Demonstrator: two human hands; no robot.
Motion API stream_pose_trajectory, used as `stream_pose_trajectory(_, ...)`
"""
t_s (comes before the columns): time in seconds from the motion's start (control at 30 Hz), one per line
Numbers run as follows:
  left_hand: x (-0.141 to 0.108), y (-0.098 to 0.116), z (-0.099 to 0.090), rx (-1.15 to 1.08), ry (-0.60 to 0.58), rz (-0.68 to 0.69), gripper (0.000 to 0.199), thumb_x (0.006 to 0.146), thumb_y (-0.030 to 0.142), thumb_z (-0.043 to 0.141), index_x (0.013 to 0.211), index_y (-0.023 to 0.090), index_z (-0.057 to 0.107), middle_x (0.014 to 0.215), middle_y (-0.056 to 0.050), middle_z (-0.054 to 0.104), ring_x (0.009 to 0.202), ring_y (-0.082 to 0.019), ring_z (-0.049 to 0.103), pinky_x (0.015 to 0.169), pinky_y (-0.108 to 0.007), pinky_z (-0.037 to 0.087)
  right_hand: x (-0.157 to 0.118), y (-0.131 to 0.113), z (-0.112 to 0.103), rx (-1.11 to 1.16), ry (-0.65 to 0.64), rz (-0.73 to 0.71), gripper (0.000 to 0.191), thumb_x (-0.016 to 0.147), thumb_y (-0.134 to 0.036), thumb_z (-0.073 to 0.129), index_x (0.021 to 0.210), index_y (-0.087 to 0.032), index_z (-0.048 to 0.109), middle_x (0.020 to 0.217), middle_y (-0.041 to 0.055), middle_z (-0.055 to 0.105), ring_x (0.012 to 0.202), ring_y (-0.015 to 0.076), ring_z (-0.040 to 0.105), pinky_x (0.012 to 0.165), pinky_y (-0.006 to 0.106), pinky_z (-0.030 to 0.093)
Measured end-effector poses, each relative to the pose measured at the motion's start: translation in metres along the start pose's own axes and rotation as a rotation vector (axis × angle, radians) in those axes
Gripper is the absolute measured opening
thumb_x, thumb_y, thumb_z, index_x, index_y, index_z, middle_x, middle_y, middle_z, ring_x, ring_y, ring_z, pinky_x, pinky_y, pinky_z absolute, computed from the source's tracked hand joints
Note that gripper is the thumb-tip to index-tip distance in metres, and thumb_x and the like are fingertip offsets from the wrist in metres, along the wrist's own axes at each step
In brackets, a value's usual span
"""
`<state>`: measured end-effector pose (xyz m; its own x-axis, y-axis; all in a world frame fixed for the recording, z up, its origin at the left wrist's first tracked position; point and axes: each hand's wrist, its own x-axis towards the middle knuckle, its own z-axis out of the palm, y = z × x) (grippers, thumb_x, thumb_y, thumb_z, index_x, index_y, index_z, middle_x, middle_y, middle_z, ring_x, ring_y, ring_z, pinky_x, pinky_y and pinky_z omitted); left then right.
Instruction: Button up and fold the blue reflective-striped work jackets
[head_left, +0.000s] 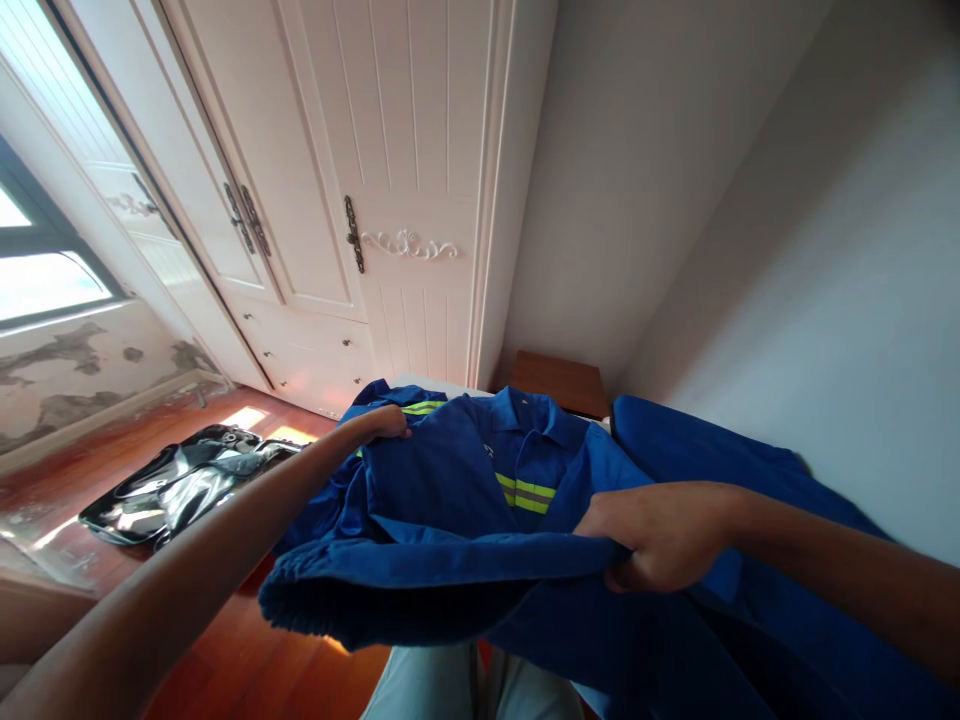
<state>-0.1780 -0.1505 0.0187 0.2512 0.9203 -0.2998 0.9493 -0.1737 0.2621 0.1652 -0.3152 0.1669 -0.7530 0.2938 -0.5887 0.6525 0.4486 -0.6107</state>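
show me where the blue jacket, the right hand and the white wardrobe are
Blue jacket (442,465): head view, on its front panel.
Right hand (664,535): head view, on the back of the hand.
White wardrobe (296,170): head view, on a door.

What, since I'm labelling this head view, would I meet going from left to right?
Window → open suitcase → left hand → blue work jacket's collar → right hand.
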Motion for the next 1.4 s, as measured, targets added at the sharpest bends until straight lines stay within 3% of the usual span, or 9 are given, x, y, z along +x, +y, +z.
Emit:
stream_pose_trajectory(0.3,0.020,0.026,-0.021,-0.165,-0.136,-0.138,0.027,0.082,0.041,0.060,0.077,0.015,0.067,0.086,-0.011,0.071,0.078,-0.022,0.068,0.065,-0.028,0.052,-0.002,-0.009,-0.002,-0.038,-0.042,-0.002,0.009,0.069,-0.009,0.055,0.072,-0.016,0.057,0.069,-0.0036,0.054,0.066,0.0122,0.053,0.056,0.021,0.038)
stream_pose_trajectory(0.4,0.046,0.055,-0.028,-0.279,-0.073,-0.100,0.044,0.084,0.054,0.056,0.088,0.012,0.065,0.091,-0.012,0.071,0.077,-0.020,0.068,0.063,-0.024,0.051,0.002,-0.013,-0.005,-0.067,-0.073,-0.034,0.011,0.067,-0.008,0.053,0.073,-0.017,0.057,0.071,-0.0030,0.056,0.069,0.0132,0.055,0.059,0.021,0.040)
stream_pose_trajectory(0.53,0.076,0.081,-0.010,-0.053,0.010,-0.089,0.042,0.071,0.047,0.074,0.081,0.007,0.063,0.074,-0.010,0.066,0.085,-0.027,0.066,0.069,-0.027,0.049,0.004,-0.013,-0.008,-0.087,-0.099,-0.073,0.014,0.067,-0.006,0.050,0.073,-0.017,0.055,0.073,-0.0018,0.058,0.072,0.0142,0.057,0.061,0.021,0.041)
stream_pose_trajectory(0.63,0.091,0.072,-0.001,0.030,0.032,-0.167,0.023,0.067,0.028,0.076,0.073,0.010,0.063,0.063,-0.008,0.063,0.077,-0.025,0.066,0.064,-0.026,0.048,0.002,-0.007,-0.010,-0.066,-0.089,-0.079,0.013,0.067,-0.006,0.049,0.072,-0.017,0.053,0.074,-0.0016,0.058,0.072,0.0139,0.057,0.060,0.021,0.041)
stream_pose_trajectory(0.83,0.098,0.031,-0.012,0.081,-0.010,-0.299,0.027,0.071,0.035,0.069,0.064,0.009,0.064,0.046,-0.006,0.056,0.061,-0.019,0.061,0.056,-0.023,0.045,-0.004,0.008,-0.015,0.005,-0.079,-0.069,0.010,0.066,-0.009,0.050,0.068,-0.018,0.049,0.071,-0.0019,0.057,0.067,0.0130,0.056,0.057,0.021,0.039)
stream_pose_trajectory(1.0,0.101,0.037,0.002,0.150,0.037,-0.258,0.024,0.072,0.027,0.064,0.087,0.009,0.071,0.084,-0.020,0.072,0.082,-0.031,0.068,0.067,-0.034,0.052,-0.006,0.011,-0.017,0.031,-0.070,-0.077,0.010,0.066,-0.008,0.050,0.068,-0.019,0.049,0.071,-0.0015,0.057,0.070,0.0144,0.058,0.058,0.021,0.042)
stream_pose_trajectory(1.13,0.108,0.053,0.014,0.175,0.136,-0.147,0.038,0.083,0.030,0.053,0.113,0.011,0.066,0.122,-0.024,0.065,0.110,-0.036,0.062,0.084,-0.041,0.050,-0.010,0.012,-0.017,0.043,-0.059,-0.082,0.012,0.067,-0.007,0.050,0.068,-0.019,0.047,0.070,-0.0018,0.056,0.072,0.0150,0.059,0.059,0.021,0.042)
stream_pose_trajectory(1.23,0.118,0.055,0.014,0.149,0.127,-0.123,0.046,0.091,0.041,0.041,0.118,0.011,0.064,0.122,-0.023,0.065,0.109,-0.033,0.063,0.083,-0.039,0.051,-0.012,0.011,-0.018,0.038,-0.054,-0.070,0.012,0.067,-0.007,0.050,0.067,-0.019,0.046,0.069,-0.0021,0.055,0.070,0.0144,0.057,0.059,0.021,0.042)
stream_pose_trajectory(1.4,0.132,0.040,0.014,0.140,0.073,-0.117,0.044,0.077,0.043,0.066,0.105,0.010,0.069,0.112,-0.021,0.069,0.103,-0.032,0.065,0.080,-0.032,0.051,-0.018,0.005,-0.021,0.058,-0.080,-0.072,0.013,0.068,-0.007,0.050,0.065,-0.019,0.045,0.068,-0.0026,0.053,0.064,0.0121,0.052,0.056,0.020,0.039)
